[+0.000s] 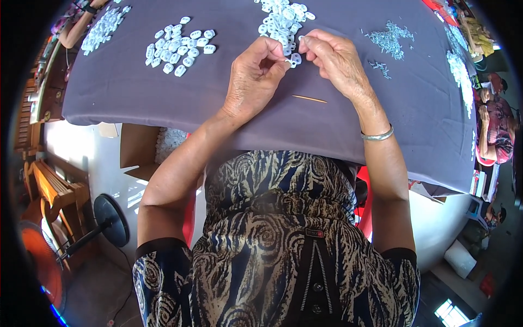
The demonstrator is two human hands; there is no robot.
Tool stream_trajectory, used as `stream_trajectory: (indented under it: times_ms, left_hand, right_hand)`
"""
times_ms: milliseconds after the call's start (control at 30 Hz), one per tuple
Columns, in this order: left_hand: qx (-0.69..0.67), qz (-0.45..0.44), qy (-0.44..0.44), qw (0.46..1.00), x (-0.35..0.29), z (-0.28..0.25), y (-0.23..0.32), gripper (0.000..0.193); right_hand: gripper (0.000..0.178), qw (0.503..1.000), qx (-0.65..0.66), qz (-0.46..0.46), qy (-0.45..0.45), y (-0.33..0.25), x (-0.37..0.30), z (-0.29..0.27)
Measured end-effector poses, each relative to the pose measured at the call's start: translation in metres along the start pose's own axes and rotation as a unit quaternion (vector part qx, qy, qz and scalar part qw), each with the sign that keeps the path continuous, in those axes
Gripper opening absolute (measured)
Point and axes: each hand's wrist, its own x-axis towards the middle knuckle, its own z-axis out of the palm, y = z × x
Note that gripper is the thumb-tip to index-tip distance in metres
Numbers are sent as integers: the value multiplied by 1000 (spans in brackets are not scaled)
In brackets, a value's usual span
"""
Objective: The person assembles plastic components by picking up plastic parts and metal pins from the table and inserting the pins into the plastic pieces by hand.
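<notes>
My left hand (251, 82) pinches a small white plastic piece (292, 64) with a hole in it, between thumb and forefinger. Just to its right, my right hand (339, 64) is closed in a pinch near the same piece; what its fingertips hold is too small to make out. Beyond both hands spreads a heap of white plastic pieces (280, 20). On the left lies a looser group of white oval pieces (175, 48) with dark markings. Small metal pins or screws (390, 40) are scattered to the right. A thin wooden toothpick (309, 98) rests nearer me, below the right hand.
A grey-purple cloth (120, 82) covers the table. Another white heap (104, 30) sits at the far left beside another person's arm (76, 34); more white pieces (461, 79) line the right edge. An open cardboard box (143, 146) stands under the table's left front.
</notes>
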Motion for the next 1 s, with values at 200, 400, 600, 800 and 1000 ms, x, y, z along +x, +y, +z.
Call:
stream_trajectory:
  times_ms: [200, 400, 600, 800, 1000]
  left_hand:
    - [13, -3, 16, 1000, 1, -1, 3, 15]
    - [23, 17, 33, 999, -1, -2, -1, 16]
    - [10, 14, 33, 999, 1, -1, -3, 16]
    - [27, 11, 28, 999, 1, -3, -3, 16]
    - [43, 6, 38, 998, 1, -3, -4, 15]
  right_hand:
    - [14, 988, -88, -57, 114, 16, 9, -18]
    - [11, 974, -166, -127, 86, 16, 19, -21]
    - [13, 907, -336, -254, 17, 17, 35, -20]
    - [15, 843, -432, -320, 6, 19, 35, -12]
    - [15, 842, -432, -318, 56, 32, 41, -6]
